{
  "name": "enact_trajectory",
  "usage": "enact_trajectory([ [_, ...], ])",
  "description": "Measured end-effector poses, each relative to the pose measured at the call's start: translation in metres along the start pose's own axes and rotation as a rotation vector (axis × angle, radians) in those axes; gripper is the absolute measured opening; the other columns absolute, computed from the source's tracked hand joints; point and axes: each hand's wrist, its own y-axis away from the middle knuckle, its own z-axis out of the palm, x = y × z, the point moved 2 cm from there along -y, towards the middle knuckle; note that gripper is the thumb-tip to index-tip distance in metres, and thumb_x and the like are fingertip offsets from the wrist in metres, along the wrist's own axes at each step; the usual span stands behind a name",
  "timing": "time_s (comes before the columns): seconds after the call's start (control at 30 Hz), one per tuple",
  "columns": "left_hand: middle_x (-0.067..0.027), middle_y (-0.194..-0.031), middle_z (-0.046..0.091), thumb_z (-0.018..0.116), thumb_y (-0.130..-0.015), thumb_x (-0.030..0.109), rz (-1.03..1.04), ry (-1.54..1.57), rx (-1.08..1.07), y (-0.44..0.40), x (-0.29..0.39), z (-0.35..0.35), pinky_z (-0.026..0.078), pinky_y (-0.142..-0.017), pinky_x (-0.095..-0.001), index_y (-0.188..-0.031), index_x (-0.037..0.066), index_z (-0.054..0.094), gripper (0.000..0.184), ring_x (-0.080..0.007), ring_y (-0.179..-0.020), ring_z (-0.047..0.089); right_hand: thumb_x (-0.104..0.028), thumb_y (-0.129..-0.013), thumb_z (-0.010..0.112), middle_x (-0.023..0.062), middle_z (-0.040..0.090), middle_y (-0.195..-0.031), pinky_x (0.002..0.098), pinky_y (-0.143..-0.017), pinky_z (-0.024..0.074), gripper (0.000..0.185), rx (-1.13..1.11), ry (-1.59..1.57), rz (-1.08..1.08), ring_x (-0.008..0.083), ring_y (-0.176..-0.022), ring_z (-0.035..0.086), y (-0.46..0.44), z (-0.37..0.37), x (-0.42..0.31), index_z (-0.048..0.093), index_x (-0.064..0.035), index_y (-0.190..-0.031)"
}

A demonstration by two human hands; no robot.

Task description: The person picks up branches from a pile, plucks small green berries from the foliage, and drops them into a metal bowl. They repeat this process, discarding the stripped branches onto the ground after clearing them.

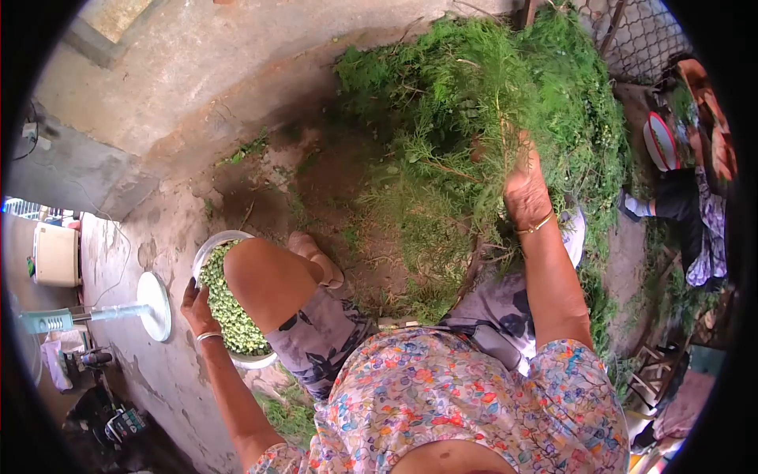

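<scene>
My left hand is at the left rim of a pale basin, its fingers spread apart beside the rim. The basin is filled with small green pods or buds and stands by my bare knee. On the right, my right hand reaches forward into a large heap of feathery green branches. Its fingers are partly covered by the foliage, and a leafy branch rises from them. The fingers look wrapped round its stem.
A white fan lies at the left, near a cream box. Another person's leg shows at the far right, near a red-rimmed bowl. A wall runs along the front; a wooden stool stands lower right.
</scene>
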Motion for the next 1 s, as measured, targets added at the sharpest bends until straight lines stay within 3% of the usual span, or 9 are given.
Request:
enact_trajectory([
  [0.03, -0.0092, -0.096, 0.061, 0.061, -0.079, 0.001, -0.002, -0.001, -0.001, -0.009, -0.014, -0.008, 0.042, -0.077, -0.022, -0.126, -0.007, 0.048, 0.049, -0.0107, -0.083, 0.055, -0.035, -0.088, 0.053, 0.0187, 0.056, -0.112, 0.0552, -0.076, 0.0472, 0.039, 0.061, 0.025, 0.004, 0.0414, -0.096, 0.055, -0.004, -0.003, 0.002, 0.053, -0.0054, -0.113],
  [0.17, -0.0133, -0.092, 0.062, 0.056, -0.084, 0.003, 0.02, -0.061, 0.265, 0.012, 0.016, 0.002, 0.045, -0.056, -0.0227, -0.113, -0.01, 0.054, 0.032, -0.0115, -0.073, 0.057, -0.035, -0.09, 0.048, 0.0222, 0.056, -0.111, 0.0489, -0.073, 0.0484, 0.039, 0.016, -0.122, 0.09, 0.0386, -0.09, 0.057, -0.032, -0.029, 0.008, 0.054, -0.0025, -0.112],
  [0.27, -0.0126, -0.08, 0.062, 0.058, -0.084, 0.007, -0.092, 0.193, 0.326, 0.03, 0.061, 0.023, 0.034, -0.039, -0.0202, -0.089, -0.003, 0.057, 0.012, -0.0126, -0.053, 0.053, -0.029, -0.09, 0.049, 0.0206, 0.056, -0.1, 0.0419, -0.066, 0.0477, 0.035, -0.091, -0.231, 0.14, 0.0315, -0.078, 0.054, -0.046, -0.047, 0.009, 0.054, -0.0005, -0.108],
  [0.37, -0.0065, -0.079, 0.058, 0.058, -0.089, 0.017, -0.219, 0.624, -0.144, 0.06, 0.114, 0.069, 0.029, -0.037, -0.0177, -0.094, 0.002, 0.057, 0.015, -0.0088, -0.054, 0.047, -0.024, -0.089, 0.051, 0.014, 0.051, -0.087, 0.0349, -0.06, 0.0457, 0.031, -0.021, -0.211, 0.179, 0.0226, -0.069, 0.049, -0.038, -0.039, 0.011, 0.051, 0.003, -0.103],
  [0.43, -0.0033, -0.079, 0.058, 0.058, -0.09, 0.018, -0.184, 0.509, -0.347, 0.104, 0.154, 0.119, 0.029, -0.036, -0.0156, -0.094, 0.004, 0.056, 0.015, -0.0046, -0.051, 0.044, -0.027, -0.083, 0.055, 0.0144, 0.061, -0.106, 0.0553, -0.082, 0.047, 0.034, -0.452, -0.397, 0.335, 0.0354, -0.094, 0.057, -0.054, -0.061, 0.013, 0.056, -0.0066, -0.111],
  [0.5, -0.0039, -0.069, 0.06, 0.063, -0.083, 0.012, -0.31, 0.377, -0.465, 0.138, 0.147, 0.163, 0.032, -0.037, -0.0175, -0.092, 0.002, 0.06, 0.014, -0.0054, -0.047, 0.046, -0.032, -0.085, 0.055, 0.0176, 0.059, -0.11, 0.0553, -0.085, 0.0462, 0.041, -0.437, -0.48, 0.393, 0.0372, -0.097, 0.056, -0.047, -0.062, 0.016, 0.054, -0.0045, -0.115],
  [0.6, -0.0066, -0.073, 0.061, 0.065, -0.079, 0.007, -0.437, 0.289, -0.851, 0.186, 0.143, 0.228, 0.039, -0.046, -0.0206, -0.093, -0.005, 0.059, 0.02, -0.0086, -0.053, 0.051, -0.028, -0.088, 0.054, 0.0205, 0.056, -0.115, 0.0568, -0.088, 0.0446, 0.042, -0.525, -0.338, 0.169, 0.0385, -0.102, 0.054, -0.052, -0.076, 0.016, 0.05, -0.0023, -0.12],
  [0.77, -0.0058, -0.066, 0.058, 0.064, -0.08, 0.004, -0.435, 0.381, -1.026, 0.225, 0.124, 0.275, 0.038, -0.045, -0.0225, -0.082, -0.006, 0.059, 0.011, -0.01, -0.05, 0.049, -0.028, -0.089, 0.053, 0.0205, 0.051, -0.124, 0.0578, -0.094, 0.0411, 0.044, -0.542, -0.427, 0.198, 0.0393, -0.109, 0.051, -0.045, -0.08, 0.014, 0.046, -0.0024, -0.124],
  [1.0, -0.0029, -0.063, 0.057, 0.059, -0.084, 0.007, -0.434, 0.39, -0.907, 0.224, 0.129, 0.275, 0.035, -0.044, -0.0209, -0.075, -0.002, 0.059, 0.012, -0.0062, -0.05, 0.047, -0.029, -0.091, 0.049, 0.0213, 0.049, -0.127, 0.0579, -0.096, 0.0397, 0.044, -0.365, -0.432, 0.165, 0.0396, -0.113, 0.048, -0.03, -0.072, 0.007, 0.045, -0.0021, -0.126],
])
